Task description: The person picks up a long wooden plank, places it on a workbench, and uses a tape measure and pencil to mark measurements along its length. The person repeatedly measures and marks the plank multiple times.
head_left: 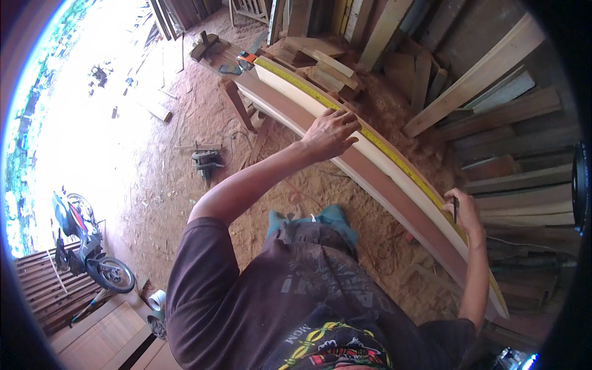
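A pale plank [385, 161] lies lengthwise on a reddish-brown board [376, 179], running from upper left to lower right. Along its far edge stretches the yellow blade of a tape measure [401, 161]. Its orange-and-black case [246, 60] sits at the far left end. My left hand [333, 132] bends over the blade at about mid-plank, fingers curled over the edge and thumb on the near side. Farther right, my right hand [467, 213] is closed around a thin dark stick, like a pencil [456, 209], held upright beside the blade.
Timber offcuts [333, 68] are piled beyond the bench, and long boards [481, 74] lean at the right. A dark power tool [206, 161] rests on the sawdust-covered floor at left, near a wooden bench leg [237, 105]. A motorcycle [92, 246] stands farther left.
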Tool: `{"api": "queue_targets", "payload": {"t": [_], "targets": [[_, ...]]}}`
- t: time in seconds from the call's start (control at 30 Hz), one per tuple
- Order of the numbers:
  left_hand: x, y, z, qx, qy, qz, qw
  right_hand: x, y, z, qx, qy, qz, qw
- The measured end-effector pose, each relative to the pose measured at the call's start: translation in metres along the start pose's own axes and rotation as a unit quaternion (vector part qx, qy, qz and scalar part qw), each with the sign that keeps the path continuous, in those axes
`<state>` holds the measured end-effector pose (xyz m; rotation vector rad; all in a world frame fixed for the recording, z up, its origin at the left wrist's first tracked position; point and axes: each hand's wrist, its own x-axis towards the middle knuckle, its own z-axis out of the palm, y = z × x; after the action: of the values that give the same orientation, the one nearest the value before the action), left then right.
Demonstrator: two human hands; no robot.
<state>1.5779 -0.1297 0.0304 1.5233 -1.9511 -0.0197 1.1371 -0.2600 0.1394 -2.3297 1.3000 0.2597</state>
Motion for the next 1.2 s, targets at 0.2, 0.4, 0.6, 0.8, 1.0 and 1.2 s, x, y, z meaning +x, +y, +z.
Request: {"api": "queue_targets", "payload": {"t": [0.2,0.4,0.6,0.8,1.0,1.2], "targets": [[0.002,-0.014,0.010,-0.012,0.027,0.031,0.999,0.000,0.001,0.002,0.033,-0.011,0.022,0.999],[0.005,-0.019,0.011,-0.032,0.038,0.065,0.997,-0.003,-0.005,0.003,0.055,-0.013,0.095,0.994],[0.006,-0.020,0.005,-0.047,0.016,0.067,0.997,-0.008,-0.003,0.007,0.101,0.007,0.126,0.987],[0.008,-0.025,-0.001,-0.090,-0.002,0.084,0.992,-0.003,-0.013,0.013,0.202,0.146,0.171,0.953],[0.010,-0.043,-0.004,-0.123,-0.041,0.141,0.981,0.056,-0.155,0.037,0.324,0.461,0.122,0.817],[0.009,-0.059,0.003,-0.161,-0.049,0.183,0.969,0.150,-0.329,0.053,0.447,0.377,-0.022,0.811]]}}
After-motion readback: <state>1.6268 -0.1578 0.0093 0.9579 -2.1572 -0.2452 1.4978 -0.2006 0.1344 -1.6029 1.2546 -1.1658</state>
